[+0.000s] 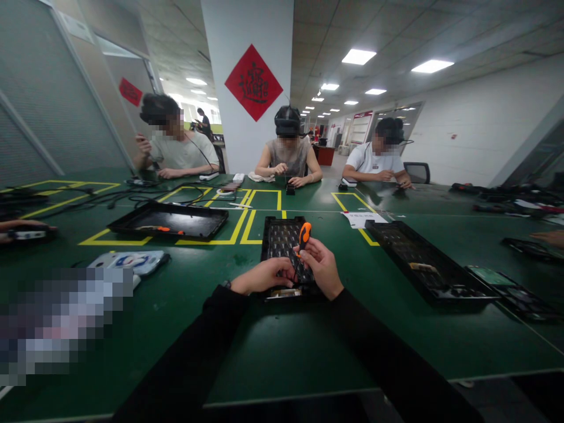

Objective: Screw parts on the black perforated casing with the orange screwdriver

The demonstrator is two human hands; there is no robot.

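Note:
My right hand [321, 267] is closed around a screwdriver [305, 234] with an orange and black handle. It stands nearly upright, handle up, over a black tray-like casing [265, 238] with rows of small raised shapes inside. My left hand [262, 276] reaches over the casing's near left side. Its fingers are curled together close to the screwdriver's lower end; whatever they pinch is hidden. Below my fingers, a pale strip [284, 292] shows at the casing's near end. The screwdriver's tip is too dark to make out.
On the left lie a larger black tray [211, 235] with an orange-handled tool [162, 229] in it, and a patterned bag [127, 260]. To the right are a long black casing [396, 249], a paper sheet [363, 218] and a green circuit board [489, 275]. Co-workers sit opposite.

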